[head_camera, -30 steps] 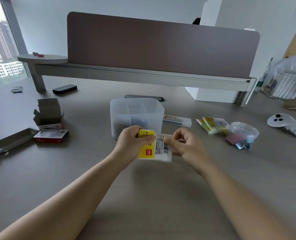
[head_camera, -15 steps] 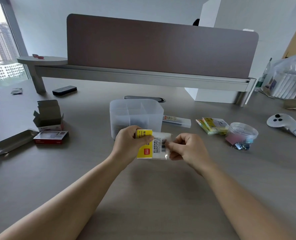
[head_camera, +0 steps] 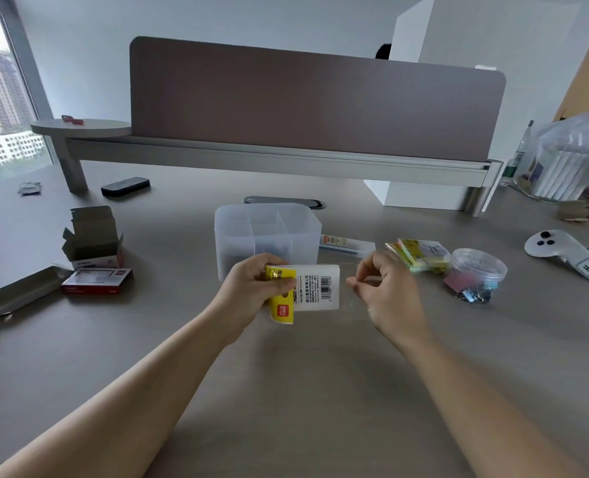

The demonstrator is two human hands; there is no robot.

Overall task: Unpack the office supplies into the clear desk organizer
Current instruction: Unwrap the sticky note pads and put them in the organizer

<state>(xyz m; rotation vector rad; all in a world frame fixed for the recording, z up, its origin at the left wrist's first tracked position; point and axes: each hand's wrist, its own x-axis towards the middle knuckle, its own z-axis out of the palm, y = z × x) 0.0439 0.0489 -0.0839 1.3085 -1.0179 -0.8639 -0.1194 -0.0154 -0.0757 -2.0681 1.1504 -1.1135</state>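
Observation:
A clear desk organizer [head_camera: 231, 236] with inner dividers stands mid-desk. Just in front of it my left hand [head_camera: 251, 288] grips a small yellow-and-white packet [head_camera: 315, 288] with a barcode, its yellow end curling down. My right hand [head_camera: 386, 288] is a little to the right of the packet, thumb and forefinger pinched. A faint clear film edge runs from the packet's top corner toward those fingers. Waiting on the desk are a slim white box [head_camera: 346, 243], sticky notes [head_camera: 420, 258] and a round tub of binder clips [head_camera: 477, 274].
At left lie an opened carton [head_camera: 93, 239], a red staples box [head_camera: 96, 281] and a grey cardboard sleeve [head_camera: 20, 291]. A black remote [head_camera: 124, 186] sits behind them. A white controller [head_camera: 562, 253] and a bag of white tubes [head_camera: 572, 167] are at right. A brown partition [head_camera: 313, 105] closes the back.
My right hand has pulled away to the right from the packet's edge, drawing the clear film with it. The packet's yellow end now curls downward in my left hand.

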